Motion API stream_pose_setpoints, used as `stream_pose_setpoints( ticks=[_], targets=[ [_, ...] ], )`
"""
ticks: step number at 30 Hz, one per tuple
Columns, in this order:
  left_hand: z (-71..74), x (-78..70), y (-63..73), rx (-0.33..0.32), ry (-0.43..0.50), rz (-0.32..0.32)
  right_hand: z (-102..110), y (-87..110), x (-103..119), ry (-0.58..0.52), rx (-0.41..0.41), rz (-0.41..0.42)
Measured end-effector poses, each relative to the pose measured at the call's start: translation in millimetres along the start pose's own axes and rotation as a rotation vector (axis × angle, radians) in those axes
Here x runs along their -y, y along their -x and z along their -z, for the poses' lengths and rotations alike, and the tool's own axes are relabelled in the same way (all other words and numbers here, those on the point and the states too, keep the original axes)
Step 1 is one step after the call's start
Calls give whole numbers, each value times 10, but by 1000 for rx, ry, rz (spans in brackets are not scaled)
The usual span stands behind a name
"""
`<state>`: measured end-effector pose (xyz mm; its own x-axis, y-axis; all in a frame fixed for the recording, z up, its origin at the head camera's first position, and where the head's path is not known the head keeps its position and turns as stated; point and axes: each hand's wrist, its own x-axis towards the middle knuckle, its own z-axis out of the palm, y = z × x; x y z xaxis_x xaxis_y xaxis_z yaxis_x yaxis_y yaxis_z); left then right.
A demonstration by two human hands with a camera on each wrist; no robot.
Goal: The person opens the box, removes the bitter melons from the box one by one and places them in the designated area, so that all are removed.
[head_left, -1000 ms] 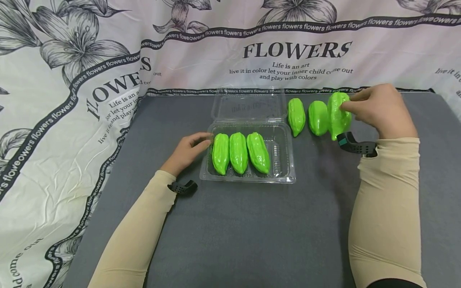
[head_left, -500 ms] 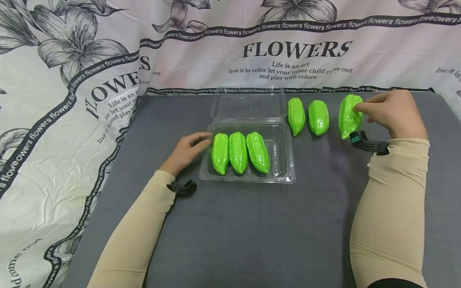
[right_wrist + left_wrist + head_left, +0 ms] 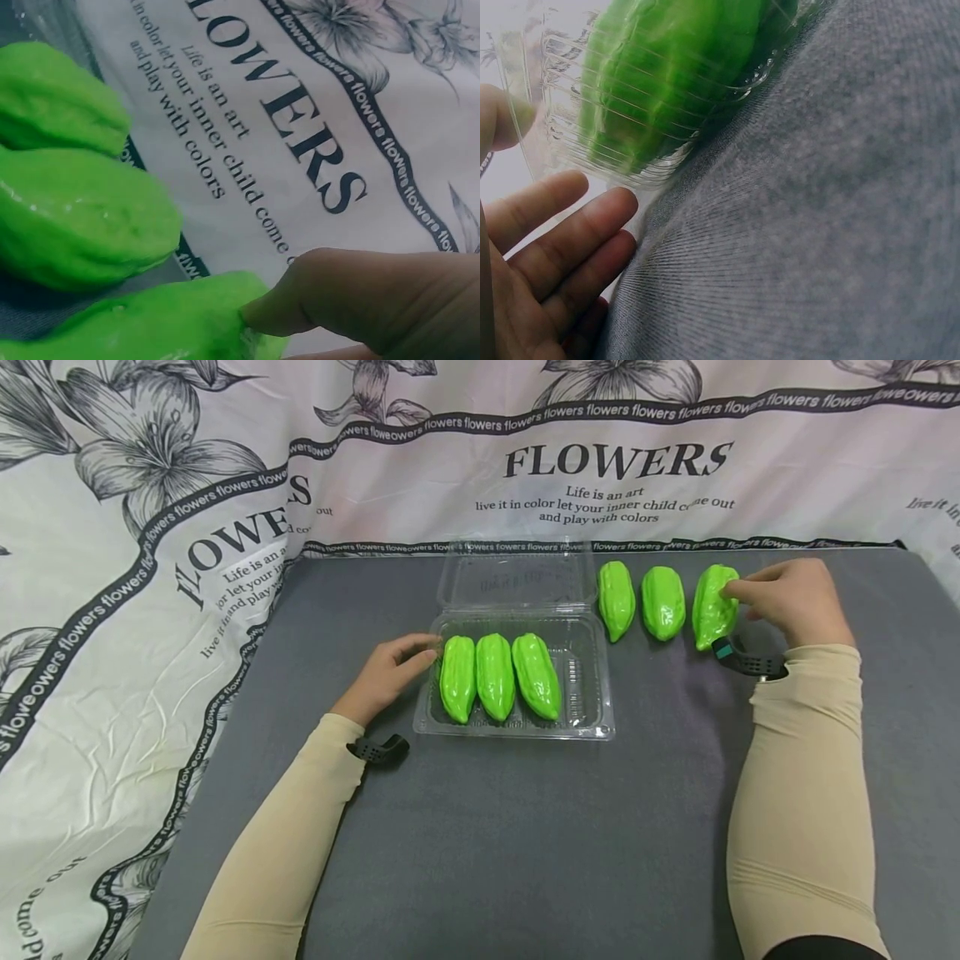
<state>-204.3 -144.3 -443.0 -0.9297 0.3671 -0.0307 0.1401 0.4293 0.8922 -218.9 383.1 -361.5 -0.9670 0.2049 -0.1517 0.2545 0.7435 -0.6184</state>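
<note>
My right hand (image 3: pixel 791 597) pinches a glossy green ridged fruit (image 3: pixel 712 610) near its top end, at the right of a back row. Two similar fruits stand to its left: a middle fruit (image 3: pixel 663 603) and an end fruit (image 3: pixel 617 602). Three more lie side by side in a clear plastic clamshell box (image 3: pixel 592 727), among them a slanted fruit (image 3: pixel 537 678). My left hand (image 3: pixel 386 675) rests at the box's left rim with loosely bent fingers. Its fingertips (image 3: pixel 616 208) are close to the plastic wall in the left wrist view; whether they touch is unclear.
The clamshell's lid (image 3: pixel 517 578) lies back toward the rear edge. A grey cloth (image 3: pixel 540 843) covers the table. Printed flower fabric (image 3: pixel 420 477) hangs behind and along the left side. The box's right part shows its bare ribbed floor.
My right hand drew its fruit rightward, away from the middle fruit, then brought it partly back left and slightly nearer, leaving a gap between them. The left hand stayed put.
</note>
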Motion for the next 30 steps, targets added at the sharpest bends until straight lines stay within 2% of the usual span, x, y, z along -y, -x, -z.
stream_pose_setpoints(
  ticks=[10, 22, 30],
  targets=[
    [15, 4, 7, 4, 1, -4, -118, -63, -39, 2, -13, 12],
    [8, 20, -16, 4, 16, -23, -226, -86, -6, -37, -42, -25],
    [13, 21, -4, 1, 14, -22, -211, -66, 19, -34, -29, 12]
  ],
)
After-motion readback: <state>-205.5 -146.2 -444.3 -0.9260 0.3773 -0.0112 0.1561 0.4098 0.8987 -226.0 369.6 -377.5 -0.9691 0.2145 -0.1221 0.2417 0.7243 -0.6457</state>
